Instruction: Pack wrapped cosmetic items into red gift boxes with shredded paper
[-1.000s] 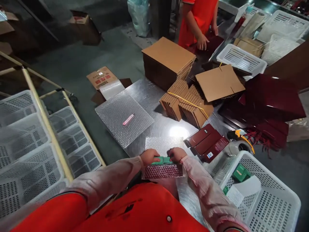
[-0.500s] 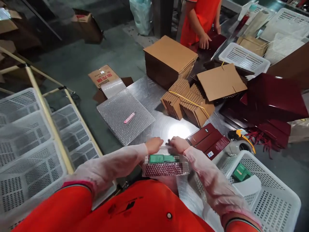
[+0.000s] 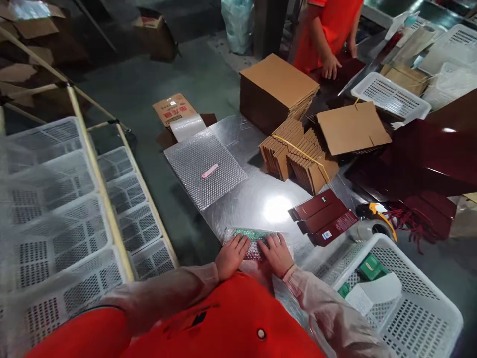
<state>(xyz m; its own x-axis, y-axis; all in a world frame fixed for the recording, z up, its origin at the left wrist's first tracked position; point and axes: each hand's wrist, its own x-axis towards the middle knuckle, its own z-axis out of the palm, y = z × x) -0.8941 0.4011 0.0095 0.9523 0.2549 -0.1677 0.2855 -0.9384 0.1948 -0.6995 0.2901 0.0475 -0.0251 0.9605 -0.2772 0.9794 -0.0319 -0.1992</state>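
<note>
At the near edge of the metal table lies a bubble-wrapped bundle (image 3: 256, 239), with green and dark red showing through the clear wrap. My left hand (image 3: 231, 254) rests on its left part, fingers stretched out over the top. On the right part lies my right hand (image 3: 276, 252), fingers spread and pressing on the wrap. Whatever is under the palms is hidden. Right of the bundle is a flattened dark red carton (image 3: 326, 216). A stack of bubble wrap sheets (image 3: 203, 166), with a small pink strip (image 3: 209, 171) on top, lies to the left.
Folded cardboard inserts (image 3: 294, 154) and a cardboard stack (image 3: 278, 92) stand farther back. A white basket (image 3: 421, 303) holding green boxes (image 3: 371, 267) is at right, near a yellow-orange tape dispenser (image 3: 378, 219). Crates on a rack (image 3: 100, 189) stand left. A co-worker (image 3: 328, 35) works behind.
Both my hands have drawn back toward my body and now lie on the bundle. The wrap now covers its green part, which showed more plainly before. The view has shifted slightly.
</note>
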